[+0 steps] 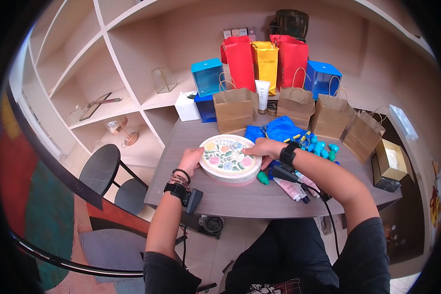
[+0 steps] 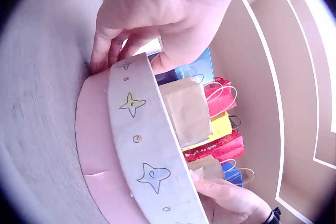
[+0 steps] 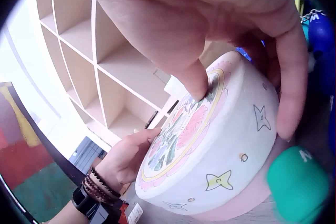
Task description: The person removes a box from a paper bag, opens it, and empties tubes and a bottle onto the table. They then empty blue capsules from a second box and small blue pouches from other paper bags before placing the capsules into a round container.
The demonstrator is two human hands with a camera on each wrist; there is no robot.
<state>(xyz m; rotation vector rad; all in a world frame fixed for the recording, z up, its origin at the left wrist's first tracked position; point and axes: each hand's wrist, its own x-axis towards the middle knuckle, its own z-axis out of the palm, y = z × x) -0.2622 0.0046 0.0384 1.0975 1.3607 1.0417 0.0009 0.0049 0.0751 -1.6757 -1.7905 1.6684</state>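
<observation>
A round, lidded box (image 1: 229, 156) with painted flowers on top stands on the table before me. Stars are drawn around the white side of its lid (image 2: 149, 145), and a pink base (image 2: 100, 145) shows beneath. My left hand (image 1: 191, 159) grips the box's left edge, fingers down its side to the pink base. On the opposite side my right hand (image 1: 269, 149) holds the box, its thumb pressed on the floral top and its fingers reaching down the side. A green capsule-shaped container (image 3: 298, 184) lies close by those right fingers.
Brown paper bags (image 1: 234, 111), red bags (image 1: 238, 61) and a yellow bag (image 1: 265, 66) line the table's back. Blue pouches (image 1: 281, 129) and several small teal containers (image 1: 321, 148) lie to the right. Pink tubes (image 1: 290, 188) are near the front edge; a black stool (image 1: 100, 169) stands left.
</observation>
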